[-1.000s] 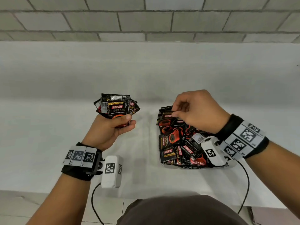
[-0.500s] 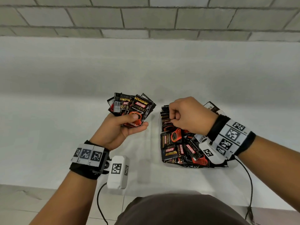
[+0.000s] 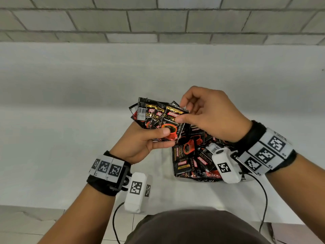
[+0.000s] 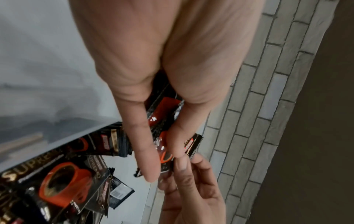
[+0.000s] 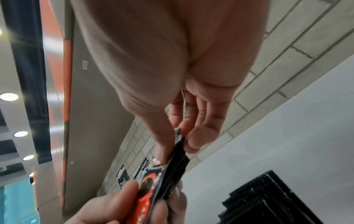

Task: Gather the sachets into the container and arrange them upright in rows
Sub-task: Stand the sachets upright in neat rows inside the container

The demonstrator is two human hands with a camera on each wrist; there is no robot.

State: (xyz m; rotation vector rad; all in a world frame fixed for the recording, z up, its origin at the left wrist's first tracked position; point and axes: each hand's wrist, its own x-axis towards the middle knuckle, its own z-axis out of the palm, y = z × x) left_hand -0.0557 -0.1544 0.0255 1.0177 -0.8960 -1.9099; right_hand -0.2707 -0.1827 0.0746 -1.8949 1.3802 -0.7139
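Observation:
My left hand grips a fanned bundle of black and red coffee sachets just above the container's left edge, thumb across the front one. My right hand pinches the top right corner of that front sachet between thumb and finger. In the right wrist view the pinch sits on the sachet's top seal. The left wrist view has the bundle between my thumb and fingers. Below both hands, the clear container holds a loose heap of sachets.
The container stands on a white table near its front edge, against a brick wall. A row of sachet edges stands upright at the lower right of the right wrist view. Cables hang from both wrist cameras.
My left hand has carried the bundle right, up to the container. My right hand has left the sachets in the container, risen, and taken hold of the bundle's front sachet.

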